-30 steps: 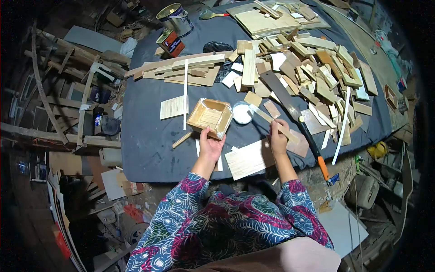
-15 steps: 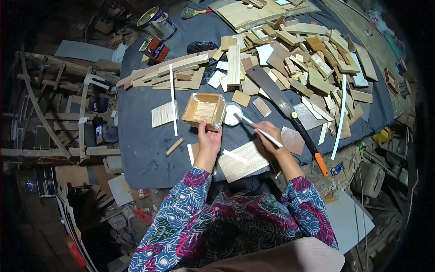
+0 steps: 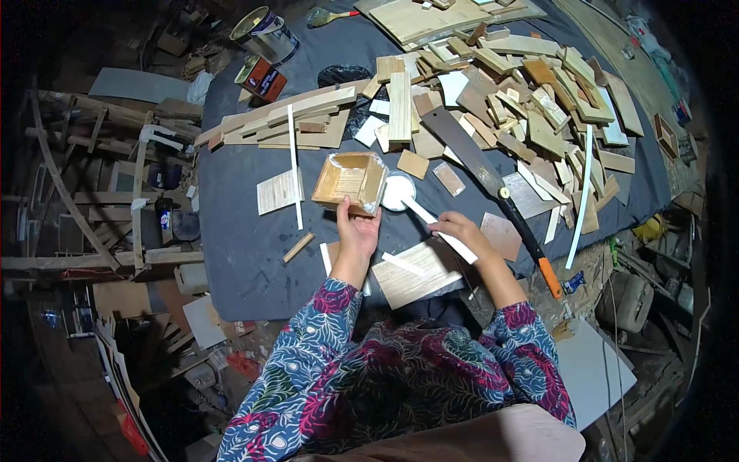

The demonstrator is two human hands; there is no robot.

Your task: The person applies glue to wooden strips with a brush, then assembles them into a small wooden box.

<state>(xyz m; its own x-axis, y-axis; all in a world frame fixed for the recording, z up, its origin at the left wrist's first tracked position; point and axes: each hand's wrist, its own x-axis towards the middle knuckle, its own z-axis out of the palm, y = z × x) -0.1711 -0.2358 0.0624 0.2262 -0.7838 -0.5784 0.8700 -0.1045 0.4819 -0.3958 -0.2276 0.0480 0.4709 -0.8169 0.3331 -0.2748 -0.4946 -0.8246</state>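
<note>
My left hand (image 3: 358,227) grips the near side of a small open wooden box (image 3: 350,182), tilted so its inside faces me. White paste marks the box's edges and right corner. In my right hand (image 3: 460,231) is a flat white strip (image 3: 431,221), its far tip in the white paste of a small round tub (image 3: 398,191). The tub stands just right of the box. Below lies a pale wood-grain panel (image 3: 416,276) with a short white strip on it. A small tan wood square (image 3: 413,163) rests beyond the tub.
A handsaw (image 3: 508,204) with a black and orange handle lies to the right, beside a large heap of wood offcuts (image 3: 531,108). Long wooden strips (image 3: 285,119) lie at the left. Behind them stand a large metal can (image 3: 265,35) and a red-brown tin (image 3: 262,79).
My right hand has turned the white strip so its broad face shows, with its tip still at the tub. The box in my left hand has shifted slightly right and up.
</note>
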